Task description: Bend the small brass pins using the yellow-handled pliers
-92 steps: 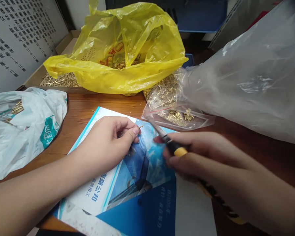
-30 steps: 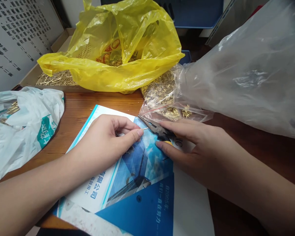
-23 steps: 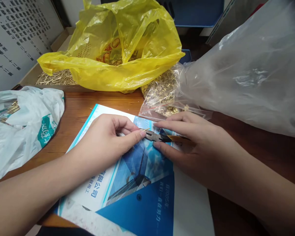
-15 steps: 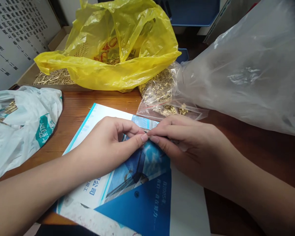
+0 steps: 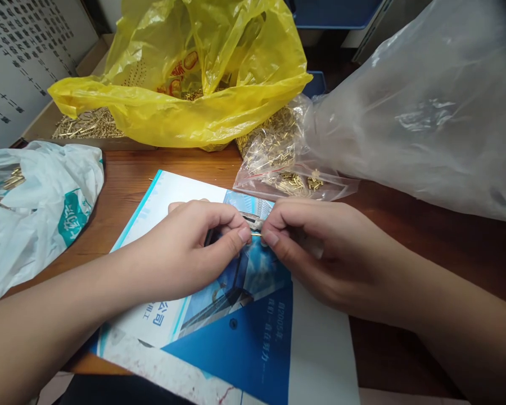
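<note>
Pinching the pin [image 5: 257,235] between your left hand [image 5: 202,242] and right hand [image 5: 324,253], you have both on it where the pliers [image 5: 253,221] met it before, so the work now looks finger-held. The pliers show just behind; whether your right also grips them is hidden. Beneath lies the booklet [image 5: 261,354] on the bench [image 5: 129,169].

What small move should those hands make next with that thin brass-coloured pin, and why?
Perhaps the right hand should ease gently away from the left hand, along the thin pin: both hands' fingertips seem to pinch it, and only a short stretch shows between them.
</note>
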`<state>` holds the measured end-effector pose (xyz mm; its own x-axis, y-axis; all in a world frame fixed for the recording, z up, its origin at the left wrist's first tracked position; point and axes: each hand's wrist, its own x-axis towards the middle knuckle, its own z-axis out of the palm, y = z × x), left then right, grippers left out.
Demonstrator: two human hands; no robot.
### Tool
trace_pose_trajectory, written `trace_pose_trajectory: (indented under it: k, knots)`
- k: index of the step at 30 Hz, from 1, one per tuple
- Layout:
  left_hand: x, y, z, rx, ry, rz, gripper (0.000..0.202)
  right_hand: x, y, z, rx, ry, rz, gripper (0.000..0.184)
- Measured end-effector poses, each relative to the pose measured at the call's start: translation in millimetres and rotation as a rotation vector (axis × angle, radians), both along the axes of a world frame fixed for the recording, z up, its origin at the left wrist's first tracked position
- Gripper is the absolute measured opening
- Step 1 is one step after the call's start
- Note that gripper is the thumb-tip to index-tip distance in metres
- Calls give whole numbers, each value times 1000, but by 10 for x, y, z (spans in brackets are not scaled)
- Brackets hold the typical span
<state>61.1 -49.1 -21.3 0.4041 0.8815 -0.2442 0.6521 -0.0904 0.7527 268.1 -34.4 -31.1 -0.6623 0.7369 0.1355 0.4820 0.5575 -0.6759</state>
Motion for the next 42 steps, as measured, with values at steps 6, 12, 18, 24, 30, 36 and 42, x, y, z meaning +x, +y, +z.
trace_pose_trajectory:
  k: [6,12,18,24,30,36,42]
  knots:
    - [-27,16,15,-107,-67,-1,24,5,-20,-29,-118,63,28,15]
    - [-38,27,10,-119,-56,-34,23,-26,-21,-9,-225,71,-2,17]
    - [-41,39,15,-67,6,-94,25,-43,-40,-35,-215,75,-11,15]
    - [-23,27,23,-36,25,-88,25,-33,-37,-52,-152,57,23,15]
    - [-16,33,5,-17,9,-117,26,-48,-35,-78,-107,65,23,14]
    - [-28,25,28,-76,-63,-80,23,-55,-15,-29,-279,61,-22,16]
    - [-10,15,40,-181,-165,-6,21,-32,20,44,-344,88,-36,18]
